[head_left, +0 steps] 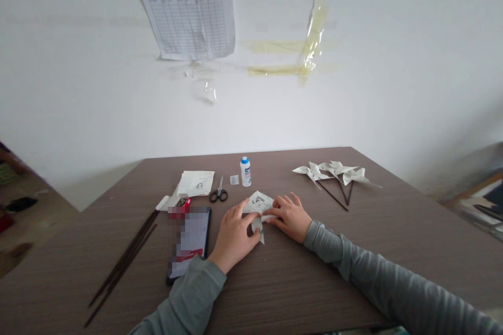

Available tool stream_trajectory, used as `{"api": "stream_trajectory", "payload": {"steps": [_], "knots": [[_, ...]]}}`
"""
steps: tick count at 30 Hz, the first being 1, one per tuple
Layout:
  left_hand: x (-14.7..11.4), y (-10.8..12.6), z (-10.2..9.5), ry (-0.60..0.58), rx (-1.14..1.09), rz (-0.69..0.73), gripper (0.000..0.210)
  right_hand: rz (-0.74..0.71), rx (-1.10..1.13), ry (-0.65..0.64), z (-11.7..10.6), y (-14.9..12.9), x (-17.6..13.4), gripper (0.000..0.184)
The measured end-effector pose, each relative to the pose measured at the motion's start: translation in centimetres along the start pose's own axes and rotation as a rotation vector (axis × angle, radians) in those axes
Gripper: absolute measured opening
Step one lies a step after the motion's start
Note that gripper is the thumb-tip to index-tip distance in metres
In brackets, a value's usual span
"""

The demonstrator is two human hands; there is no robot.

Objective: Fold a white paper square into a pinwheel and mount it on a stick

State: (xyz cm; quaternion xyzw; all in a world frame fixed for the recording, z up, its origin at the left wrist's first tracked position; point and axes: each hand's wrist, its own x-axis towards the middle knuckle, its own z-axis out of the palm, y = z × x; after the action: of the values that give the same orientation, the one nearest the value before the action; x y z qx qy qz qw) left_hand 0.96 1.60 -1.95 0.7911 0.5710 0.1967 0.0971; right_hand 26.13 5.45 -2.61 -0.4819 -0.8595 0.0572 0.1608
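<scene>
A printed sheet of paper [258, 201], cut and partly folded like a pinwheel, lies on the brown table before me. My left hand [234, 234] reaches over its left side, with thumb and fingers closed on the paper near its middle. From the right, my right hand [291, 219] pinches another part of the same paper, close to the left fingertips. One pointed flap shows below the left thumb. The fingers hide part of the paper's centre. Scissors [219, 193] with black handles and a white glue bottle [245, 171] with a blue cap stand just beyond the hands.
Three finished paper pinwheels [313, 171] on brown sticks lie at the back right. Left of me are a phone [196, 233], long dark sticks [124, 261], a small red box [181, 208] and a stack of paper squares [195, 183]. A wall [275, 120] borders the table's back edge.
</scene>
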Motion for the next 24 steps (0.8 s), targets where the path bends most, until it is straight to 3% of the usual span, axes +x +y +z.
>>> {"api": "stream_trajectory", "payload": {"steps": [10, 17, 24], "knots": [[0.0, -0.5, 0.4, 0.021, 0.028, 0.038, 0.047, -0.009, 0.006, -0.022, 0.1, 0.3, -0.2, 0.032], [0.1, -0.1, 0.1, -0.021, 0.051, 0.001, 0.049, -0.066, 0.007, 0.06, 1.0, 1.0, -0.4, 0.03], [-0.3, -0.7, 1.0, 0.067, -0.032, 0.015, 0.049, 0.012, 0.146, -0.03, 1.1, 1.9, 0.1, 0.036]]}}
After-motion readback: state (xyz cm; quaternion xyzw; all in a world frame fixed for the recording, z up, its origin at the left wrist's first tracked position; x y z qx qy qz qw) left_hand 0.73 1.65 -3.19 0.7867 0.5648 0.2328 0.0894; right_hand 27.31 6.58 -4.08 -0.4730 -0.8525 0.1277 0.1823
